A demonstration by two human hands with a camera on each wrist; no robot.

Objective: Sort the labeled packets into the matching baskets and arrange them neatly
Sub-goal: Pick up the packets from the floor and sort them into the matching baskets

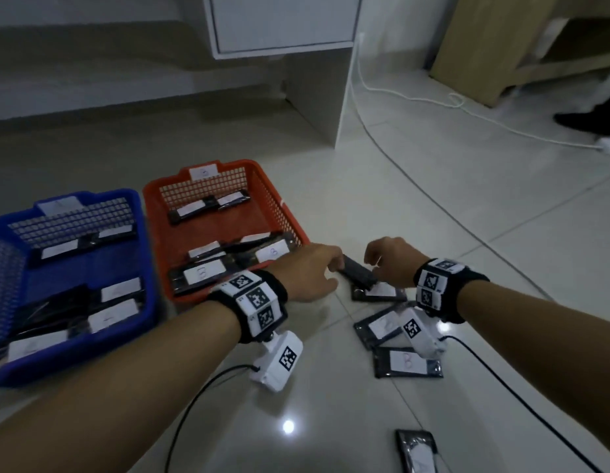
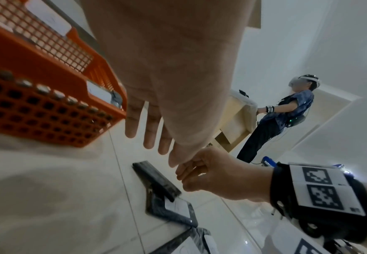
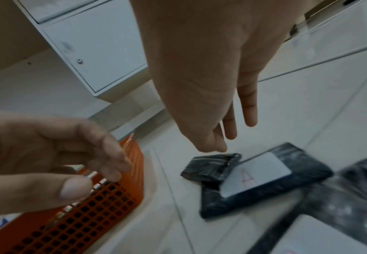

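A dark unlabelled-side packet lies skewed across a packet with an A label on the floor tiles, right of the orange basket. My left hand hovers at the dark packet's left end, fingers straight in the left wrist view, holding nothing. My right hand hangs over its right end with loose fingers and nothing in it. In the right wrist view the dark packet overlaps the A packet. The blue basket and the orange one each hold several labelled packets.
Three more packets lie on the floor nearer me. A white cabinet stands behind the baskets, and a white cable runs over the tiles. Another person stands at the far right.
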